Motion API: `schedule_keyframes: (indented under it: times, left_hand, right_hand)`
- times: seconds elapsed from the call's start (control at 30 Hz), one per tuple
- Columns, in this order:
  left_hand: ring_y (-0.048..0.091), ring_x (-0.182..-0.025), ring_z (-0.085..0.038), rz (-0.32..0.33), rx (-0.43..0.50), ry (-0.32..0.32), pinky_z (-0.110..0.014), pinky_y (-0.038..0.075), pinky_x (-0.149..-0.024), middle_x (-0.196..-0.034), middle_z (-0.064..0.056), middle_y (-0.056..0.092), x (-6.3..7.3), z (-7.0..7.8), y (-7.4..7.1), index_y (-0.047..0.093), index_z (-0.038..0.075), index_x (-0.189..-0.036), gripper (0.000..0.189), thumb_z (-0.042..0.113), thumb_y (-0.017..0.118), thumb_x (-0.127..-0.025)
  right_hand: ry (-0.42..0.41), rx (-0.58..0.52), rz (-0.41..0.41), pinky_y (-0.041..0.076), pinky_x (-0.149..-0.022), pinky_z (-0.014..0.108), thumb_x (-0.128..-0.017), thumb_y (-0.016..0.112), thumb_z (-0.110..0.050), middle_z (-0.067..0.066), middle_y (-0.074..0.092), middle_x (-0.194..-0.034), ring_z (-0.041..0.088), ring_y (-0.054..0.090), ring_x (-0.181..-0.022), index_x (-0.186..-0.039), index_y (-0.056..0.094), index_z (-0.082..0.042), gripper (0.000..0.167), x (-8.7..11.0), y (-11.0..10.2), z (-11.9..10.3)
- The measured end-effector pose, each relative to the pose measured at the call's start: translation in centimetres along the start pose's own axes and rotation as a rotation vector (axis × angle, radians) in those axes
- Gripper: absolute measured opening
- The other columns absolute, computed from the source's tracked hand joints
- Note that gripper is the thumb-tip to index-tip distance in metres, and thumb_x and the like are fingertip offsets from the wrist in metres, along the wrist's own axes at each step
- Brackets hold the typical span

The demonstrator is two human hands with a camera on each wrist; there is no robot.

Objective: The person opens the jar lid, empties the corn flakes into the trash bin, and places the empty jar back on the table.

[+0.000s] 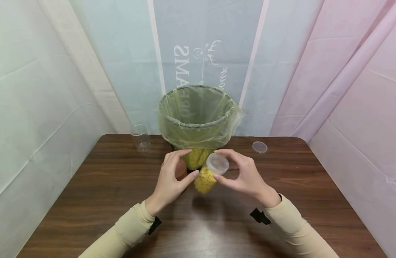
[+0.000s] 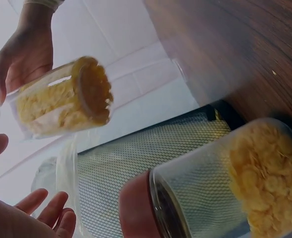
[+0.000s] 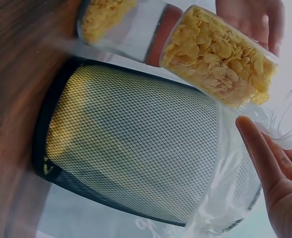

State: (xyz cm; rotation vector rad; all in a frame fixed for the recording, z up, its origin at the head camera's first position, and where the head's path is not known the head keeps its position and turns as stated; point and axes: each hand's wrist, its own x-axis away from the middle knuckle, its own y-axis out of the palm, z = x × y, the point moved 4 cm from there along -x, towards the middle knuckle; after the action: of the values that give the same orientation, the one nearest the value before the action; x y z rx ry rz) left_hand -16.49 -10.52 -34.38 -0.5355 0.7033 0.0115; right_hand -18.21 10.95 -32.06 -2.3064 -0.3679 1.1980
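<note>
My right hand [image 1: 244,175] grips a clear plastic jar [image 1: 205,180] by its lidded end, thumb on the near side and fingers on the far side. Yellow cornflakes fill much of this jar, which is tilted in the air with its translucent lid [image 1: 218,163] uppermost. On the other side, my left hand [image 1: 169,179] has its fingers spread, the thumb tip right beside the jar. Behind the left hand stands a second jar [image 2: 267,181], with cornflakes in its bottom and a reddish-brown lid [image 1: 181,170]; the left hand mostly hides it in the head view.
A mesh waste bin [image 1: 199,157] lined with a translucent yellowish bag [image 1: 198,136] stands at the table's far edge. To its left is a clear, lidless jar [image 1: 141,138]. A clear round lid [image 1: 259,147] lies to the right on the brown wooden table [image 1: 301,179].
</note>
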Motion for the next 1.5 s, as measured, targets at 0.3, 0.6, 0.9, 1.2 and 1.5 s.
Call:
schedule_keyframes:
  times: [0.3,0.6,0.9,1.2,1.5]
  left_hand:
    - [0.045,-0.116,-0.017,-0.029,0.035,0.073,-0.036,0.038,-0.097,-0.127,-0.001,0.056,-0.2,1.1,1.0,0.052,0.017,-0.131,0.061,0.028,0.077,-0.077]
    - [0.045,-0.12,-0.019,-0.062,0.047,0.119,-0.037,0.036,-0.101,-0.128,-0.001,0.056,-0.3,1.9,2.0,0.05,0.014,-0.132,0.067,0.028,0.08,-0.074]
    - [0.046,-0.12,-0.017,-0.086,0.056,0.127,-0.035,0.038,-0.101,-0.128,0.0,0.056,0.0,2.5,2.7,0.05,0.01,-0.132,0.071,0.029,0.082,-0.072]
    - [0.056,-0.108,-0.013,-0.076,0.073,0.095,-0.031,0.047,-0.089,-0.123,0.0,0.059,0.3,2.4,3.1,0.05,0.014,-0.132,0.068,0.024,0.082,-0.073]
    - [0.06,-0.101,-0.013,-0.053,0.101,0.102,-0.029,0.05,-0.085,-0.118,-0.002,0.062,0.5,2.4,3.1,0.052,0.011,-0.128,0.066,0.021,0.083,-0.071]
  right_hand:
    - [0.035,-0.064,0.041,0.056,-0.066,0.021,-0.068,0.08,-0.006,0.006,0.065,-0.113,0.01,0.063,-0.099,-0.123,0.059,-0.008,0.059,-0.3,-1.8,-0.7]
    - [0.084,-0.168,0.056,0.057,-0.063,0.026,-0.069,0.078,0.003,0.01,0.064,-0.113,0.009,0.065,-0.091,-0.126,0.056,-0.006,0.061,-0.2,-2.7,-1.0]
    - [0.154,-0.272,0.074,0.057,-0.06,0.029,-0.071,0.075,0.009,0.011,0.06,-0.117,0.01,0.064,-0.096,-0.126,0.053,-0.005,0.061,0.2,-2.7,-0.8]
    - [0.215,-0.323,0.074,0.057,-0.06,0.031,-0.074,0.071,0.008,0.005,0.062,-0.114,0.01,0.063,-0.097,-0.125,0.049,-0.004,0.057,0.3,-2.3,-0.6]
    - [0.201,-0.333,0.065,0.058,-0.062,0.03,-0.075,0.07,0.009,0.009,0.061,-0.114,0.01,0.063,-0.099,-0.123,0.049,0.0,0.054,0.3,-2.2,-0.4]
